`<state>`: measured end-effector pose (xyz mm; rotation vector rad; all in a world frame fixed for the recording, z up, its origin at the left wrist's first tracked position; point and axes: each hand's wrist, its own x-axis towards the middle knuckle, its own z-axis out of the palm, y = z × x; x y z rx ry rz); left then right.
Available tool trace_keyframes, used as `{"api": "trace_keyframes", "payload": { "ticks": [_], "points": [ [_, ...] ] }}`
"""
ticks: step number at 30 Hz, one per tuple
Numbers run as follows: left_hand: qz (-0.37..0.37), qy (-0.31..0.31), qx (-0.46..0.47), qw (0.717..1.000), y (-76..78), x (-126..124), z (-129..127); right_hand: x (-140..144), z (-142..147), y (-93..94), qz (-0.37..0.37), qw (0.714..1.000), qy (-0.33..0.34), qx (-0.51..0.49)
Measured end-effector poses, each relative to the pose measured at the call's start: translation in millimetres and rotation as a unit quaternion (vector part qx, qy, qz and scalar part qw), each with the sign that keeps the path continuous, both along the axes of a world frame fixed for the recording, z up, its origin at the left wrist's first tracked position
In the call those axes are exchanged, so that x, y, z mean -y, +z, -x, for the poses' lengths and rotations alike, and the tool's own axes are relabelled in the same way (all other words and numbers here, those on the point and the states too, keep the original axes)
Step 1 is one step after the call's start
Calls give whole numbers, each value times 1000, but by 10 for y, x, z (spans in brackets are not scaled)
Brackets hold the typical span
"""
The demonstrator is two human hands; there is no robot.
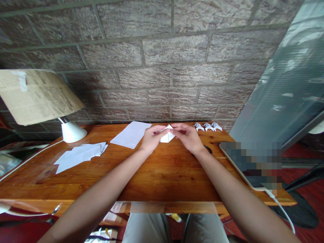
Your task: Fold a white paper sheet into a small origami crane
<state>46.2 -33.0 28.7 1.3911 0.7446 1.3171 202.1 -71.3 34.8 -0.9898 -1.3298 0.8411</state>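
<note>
While the left hand (152, 137) and right hand (188, 136) pinch it from either side, a folded white paper (166, 137) is held between them over a wooden desk (167, 179).
Its peak points toward the brick wall (174, 50), its long axis seemingly the same way, with neither hand nearer.

You have soft, moderately bright light across the counter (167, 182), whose varnish gives back a mild sheen — while the brick wall (162, 74) darkens toward your left. The folded paper (166, 137) looks pale, its creases faint. Wide-angle distortion stretches your forearms (115, 180) toward the lower corners, and blocky pixelation covers part of the device (241, 168) at right.
</note>
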Motion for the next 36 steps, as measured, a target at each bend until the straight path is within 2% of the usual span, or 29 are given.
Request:
{"api": "trace_keyframes", "payload": {
  "ticks": [8,13,16,26,32,36],
  "points": [
    [2,-16,-5,1000,-17,-6,4,1,-8,-16,6,1000,0,19],
    [-25,11,-33,999,-66,-13,1,8,-8,-26,32,997,63,6],
    [-30,21,-37,999,-75,-6,-6,16,-1,-25,25,997,77,5],
    [-69,25,-40,996,-89,12,-24,45,-8,35,49,998,27,38],
    [-61,44,-24,997,-95,12,-23,19,1,-6,37,997,24,60],
    [-53,30,-17,998,-83,11,-26,14,10,-14,39,998,19,51]
  ]
}}
